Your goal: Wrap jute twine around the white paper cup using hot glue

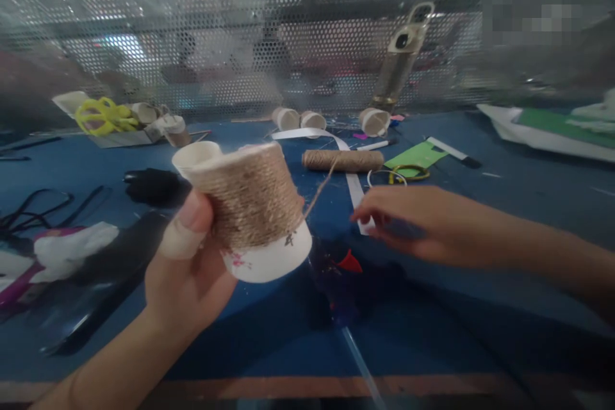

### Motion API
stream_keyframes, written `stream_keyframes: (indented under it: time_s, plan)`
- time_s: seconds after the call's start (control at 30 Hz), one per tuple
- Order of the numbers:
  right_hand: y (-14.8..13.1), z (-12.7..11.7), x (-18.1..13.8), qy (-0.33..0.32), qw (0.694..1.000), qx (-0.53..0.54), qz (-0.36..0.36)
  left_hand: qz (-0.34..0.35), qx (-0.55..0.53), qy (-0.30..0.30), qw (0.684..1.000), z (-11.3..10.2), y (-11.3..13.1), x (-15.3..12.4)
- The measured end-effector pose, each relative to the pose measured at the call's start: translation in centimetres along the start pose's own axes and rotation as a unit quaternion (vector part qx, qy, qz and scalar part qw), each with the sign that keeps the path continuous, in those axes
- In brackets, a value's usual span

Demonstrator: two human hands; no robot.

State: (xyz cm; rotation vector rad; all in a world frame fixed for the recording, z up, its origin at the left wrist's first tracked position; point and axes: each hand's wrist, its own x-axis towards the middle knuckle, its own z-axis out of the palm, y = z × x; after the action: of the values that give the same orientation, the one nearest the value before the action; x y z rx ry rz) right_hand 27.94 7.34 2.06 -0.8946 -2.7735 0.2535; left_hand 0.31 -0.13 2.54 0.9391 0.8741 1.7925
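Gripping twine-wrapped cup (252,202) in left hand (179,278), centre-left; hovering at centre-right with right hand (423,223) loosely curled, empty, nearer crosswise twine roll (360,161)

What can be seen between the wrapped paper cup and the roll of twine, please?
In the head view, one strand of twine spans the gap from the wrapped paper cup to the roll of twine.
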Motion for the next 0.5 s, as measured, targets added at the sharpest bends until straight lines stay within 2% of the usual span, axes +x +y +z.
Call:
stream_keyframes:
  time_s: [0.07, 0.17, 0.27, 0.33, 0.5]
  plan:
    - [-1.1, 0.3, -1.5, -0.066, 0.997, -0.010, -0.032, -0.005, -0.006, 0.001, 1.000, -0.1, -0.1, 0.2]
    - [-2.1, 1.3, -2.6, -0.076, 0.991, -0.072, -0.087, -0.002, -0.018, 0.011, 1.000, -0.3, -0.4, 0.3]
    - [-3.0, 2.5, -2.6, -0.067, 0.986, -0.114, -0.098, 0.013, -0.024, 0.006, 1.000, -0.5, -0.5, 0.5]
    - [-3.7, 3.1, -2.3, -0.045, 0.984, -0.151, -0.084, 0.017, -0.029, -0.007, 0.999, -0.6, -0.6, 0.6]
    - [-3.8, 3.4, -2.0, -0.007, 0.985, -0.171, 0.020, 0.026, -0.030, -0.048, 0.998, -1.5, -1.2, 1.3]
